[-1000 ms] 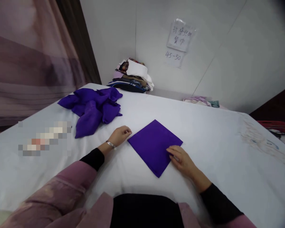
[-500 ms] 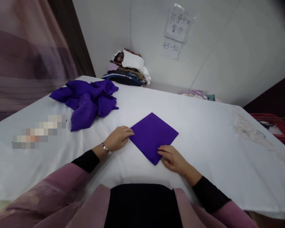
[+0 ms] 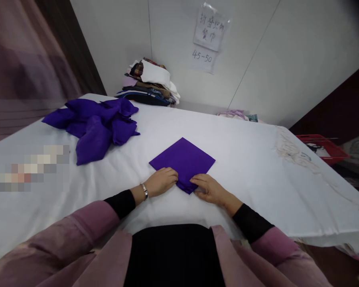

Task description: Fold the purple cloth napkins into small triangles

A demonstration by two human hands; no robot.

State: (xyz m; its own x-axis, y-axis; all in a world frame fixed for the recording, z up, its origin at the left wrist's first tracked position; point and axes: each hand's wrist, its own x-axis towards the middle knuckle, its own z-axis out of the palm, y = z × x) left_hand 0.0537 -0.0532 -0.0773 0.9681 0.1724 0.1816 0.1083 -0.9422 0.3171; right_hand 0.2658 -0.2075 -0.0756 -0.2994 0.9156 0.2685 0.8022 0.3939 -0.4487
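A purple cloth napkin (image 3: 182, 156), folded into a flat square, lies with one corner toward me. Its near corner is slightly lifted and rumpled between my hands. My left hand (image 3: 161, 181) is closed on the lower left edge, fingertips on the cloth and thumb hidden. On the lower right edge, my right hand (image 3: 210, 189) pinches the fabric near the same corner. Farther left sits a loose heap of purple cloth (image 3: 95, 127), apart from both hands.
A white tablecloth (image 3: 245, 167) covers the table. Stacked folded clothes (image 3: 151, 83) stand behind its far edge, by a wall with a handwritten sign (image 3: 210, 30). Beyond the right edge is a red basket (image 3: 332, 149). A blurred-out patch (image 3: 30, 167) lies at left.
My left hand has slid from the napkin's left corner down along its edge toward the near corner, which is now rumpled. My right hand stays by that corner. The view has shifted slightly.
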